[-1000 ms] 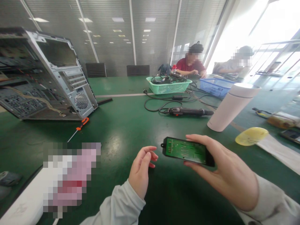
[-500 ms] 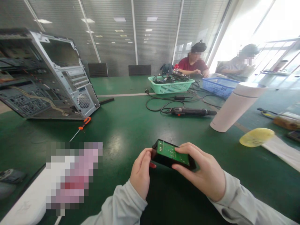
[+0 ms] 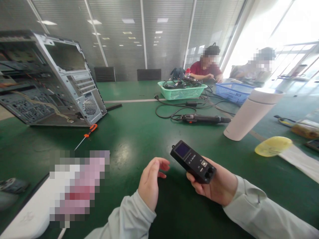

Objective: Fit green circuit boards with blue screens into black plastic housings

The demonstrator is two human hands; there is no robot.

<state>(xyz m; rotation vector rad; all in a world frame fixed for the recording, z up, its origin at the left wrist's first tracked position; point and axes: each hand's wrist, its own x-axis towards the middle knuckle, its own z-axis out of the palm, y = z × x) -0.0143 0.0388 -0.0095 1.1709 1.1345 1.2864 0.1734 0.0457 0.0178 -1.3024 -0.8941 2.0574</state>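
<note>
A small black device (image 3: 193, 161) with a dark screen, buttons and ports faces up over the green table (image 3: 129, 132). My right hand (image 3: 216, 186) holds it from below and the right, fingers wrapped round its lower end. Just left of the device, my left hand (image 3: 152, 181) is apart from it, with curled fingers spaced from one another and nothing between them.
An opened computer case (image 3: 92, 106) stands at the left, with an orange screwdriver (image 3: 89, 131) by it. Farther back are a black electric screwdriver (image 3: 204, 119), a green basket (image 3: 184, 93), a blue basket (image 3: 234, 94) and two people. A pale bottle (image 3: 249, 114) stands right.
The device has been turned over: its green circuit board faced up before, and now its screen side does. My left hand has let go of it; my right hand has rotated underneath.
</note>
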